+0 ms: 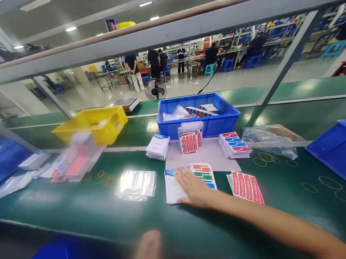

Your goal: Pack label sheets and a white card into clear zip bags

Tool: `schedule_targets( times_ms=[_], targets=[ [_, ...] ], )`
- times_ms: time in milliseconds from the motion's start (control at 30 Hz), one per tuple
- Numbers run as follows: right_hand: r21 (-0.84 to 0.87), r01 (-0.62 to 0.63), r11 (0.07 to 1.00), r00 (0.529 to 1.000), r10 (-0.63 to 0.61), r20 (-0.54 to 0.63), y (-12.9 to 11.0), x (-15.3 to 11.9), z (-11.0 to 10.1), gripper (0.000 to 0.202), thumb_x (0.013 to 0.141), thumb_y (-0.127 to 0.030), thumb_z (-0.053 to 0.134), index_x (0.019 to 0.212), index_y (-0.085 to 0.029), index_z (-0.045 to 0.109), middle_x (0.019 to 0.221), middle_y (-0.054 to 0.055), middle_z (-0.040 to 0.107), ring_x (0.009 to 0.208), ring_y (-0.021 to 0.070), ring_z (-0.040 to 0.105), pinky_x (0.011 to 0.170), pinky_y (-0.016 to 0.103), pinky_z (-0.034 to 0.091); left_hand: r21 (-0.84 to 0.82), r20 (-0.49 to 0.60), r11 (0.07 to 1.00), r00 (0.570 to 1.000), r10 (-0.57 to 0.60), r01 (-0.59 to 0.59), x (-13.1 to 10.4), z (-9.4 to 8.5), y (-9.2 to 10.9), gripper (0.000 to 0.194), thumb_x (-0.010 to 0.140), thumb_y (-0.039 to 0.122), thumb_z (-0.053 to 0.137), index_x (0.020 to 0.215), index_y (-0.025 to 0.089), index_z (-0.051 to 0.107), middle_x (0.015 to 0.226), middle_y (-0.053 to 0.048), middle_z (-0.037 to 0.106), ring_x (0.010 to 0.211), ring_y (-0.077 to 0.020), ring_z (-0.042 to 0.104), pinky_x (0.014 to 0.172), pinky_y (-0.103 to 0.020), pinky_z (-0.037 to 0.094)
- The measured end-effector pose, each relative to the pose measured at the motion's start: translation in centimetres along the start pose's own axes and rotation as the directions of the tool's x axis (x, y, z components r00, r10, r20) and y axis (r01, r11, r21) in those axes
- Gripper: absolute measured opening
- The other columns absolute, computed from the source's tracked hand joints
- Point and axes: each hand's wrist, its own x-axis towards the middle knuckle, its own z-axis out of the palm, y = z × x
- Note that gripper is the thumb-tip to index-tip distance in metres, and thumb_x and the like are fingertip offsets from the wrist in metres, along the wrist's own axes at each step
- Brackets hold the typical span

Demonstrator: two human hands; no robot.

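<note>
Head view. Right hand (pixel 195 191) lies flat, palm down, fingers (pixel 180 176) spread open, gripping nothing; it rests on a white booklet (pixel 173 190) and the lower edge of an orange, green and blue sticker sheet (pixel 204 174). Booklet and sheet sit on the green worktop (pixel 78 215) near centre frame, sheet overlapping the booklet's right side. The forearm enters from 4 o'clock.

Left hand (pixel 147 253) shows only as a blurred shape at the 6 o'clock edge; whether its fingers are open or closed cannot be told. It touches nothing visible.

At 3 o'clock of the right hand, just beside it: a red label sheet (pixel 246 186). At 9 o'clock, apart from the booklet: a stack of clear plastic bags (pixel 137 184). At 12 o'clock, on a pale mat (pixel 210 158): a stack of white booklets (pixel 158 146), a bundle of red label sheets (pixel 190 141) standing upright, and a stack of red-and-blue sheets (pixel 235 144). Behind these, a blue bin (pixel 197 120) holding bags and more sheets. At 10 o'clock, a yellow bin (pixel 94 125). Rubber bands (pixel 103 177) lie loose left of the bags; more lie at 3 o'clock.
</note>
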Motion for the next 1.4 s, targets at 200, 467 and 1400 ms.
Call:
schedule_targets(
  times_ms=[200, 467, 1400],
  targets=[
    [-0.037, 0.075, 0.996, 0.976, -0.081, -0.201, -5.9, -3.2, 4.8, 0.038, 0.090, -0.019, 0.045, 0.120, 0.002, 0.056, 0.127, 0.021, 0.049, 0.120, 0.0290, 0.047, 0.098, 0.042, 0.044, -0.280, 0.304, 0.895, 0.917, -0.260, 0.347, -0.8, 3.6, 0.5, 0.041, 0.073, 0.050, 0.068, 0.086, 0.011, 0.071, 0.095, -0.015, 0.061, 0.083, -0.0201, 0.059, 0.068, -0.023, 0.045],
    [0.233, 0.198, 0.952, 0.936, -0.113, -0.333, -9.4, -6.0, -2.3, 0.028, 0.096, -0.021, 0.036, 0.112, -0.016, 0.058, 0.116, -0.003, 0.060, 0.115, 0.0092, 0.049, 0.110, 0.023, 0.026, -0.649, 0.413, 0.421, 0.759, -0.504, 0.633, -0.5, 5.7, -0.2, 0.054, 0.071, 0.055, 0.067, 0.100, 0.009, 0.068, 0.124, -0.019, 0.053, 0.119, -0.0357, 0.047, 0.095, -0.041, 0.043],
    [0.127, -0.354, 0.927, 0.873, 0.376, -0.311, 0.1, -9.3, -6.4, 0.036, 0.091, -0.010, 0.042, 0.125, -0.010, 0.053, 0.122, 0.007, 0.056, 0.113, 0.0187, 0.055, 0.093, 0.034, 0.050, -0.559, 0.360, 0.419, 0.664, -0.655, 0.716, -0.9, 7.0, 1.4, 0.047, 0.073, 0.043, 0.070, 0.106, 0.011, 0.064, 0.112, -0.014, 0.061, 0.112, -0.0308, 0.054, 0.100, -0.036, 0.041]
  ],
)
